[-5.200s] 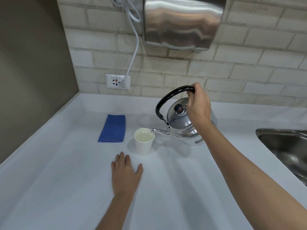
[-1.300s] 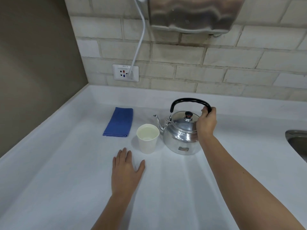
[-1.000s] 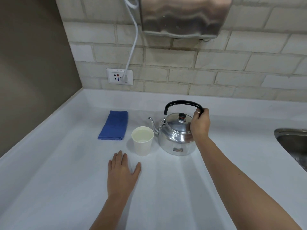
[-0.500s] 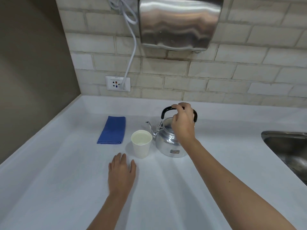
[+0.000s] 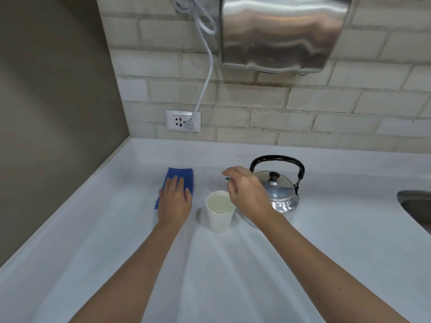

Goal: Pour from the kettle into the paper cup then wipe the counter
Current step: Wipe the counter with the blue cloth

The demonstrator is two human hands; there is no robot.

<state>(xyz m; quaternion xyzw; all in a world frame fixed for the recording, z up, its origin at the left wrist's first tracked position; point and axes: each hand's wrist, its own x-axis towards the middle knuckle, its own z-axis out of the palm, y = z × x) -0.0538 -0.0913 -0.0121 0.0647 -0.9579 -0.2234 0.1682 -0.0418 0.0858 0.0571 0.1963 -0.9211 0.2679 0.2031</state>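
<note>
A steel kettle (image 5: 281, 193) with a black handle stands upright on the white counter (image 5: 210, 271). Its spout is hidden behind my right hand (image 5: 247, 191), which hovers over the gap between kettle and cup with loosely curled fingers and holds nothing. A white paper cup (image 5: 219, 212), full of liquid, stands just left of the kettle. To the cup's left lies a folded blue cloth (image 5: 180, 178). My left hand (image 5: 175, 199) rests flat on the cloth's near half, fingers spread.
A steel sink (image 5: 416, 206) is set into the counter at the right edge. On the brick back wall are a socket (image 5: 182, 121) with a white cable plugged in and a steel hand dryer (image 5: 279, 33). A brown wall closes the left side.
My right hand has let go of the kettle handle and moved left over the cup. My left hand has slid forward from the bare counter onto the blue cloth.
</note>
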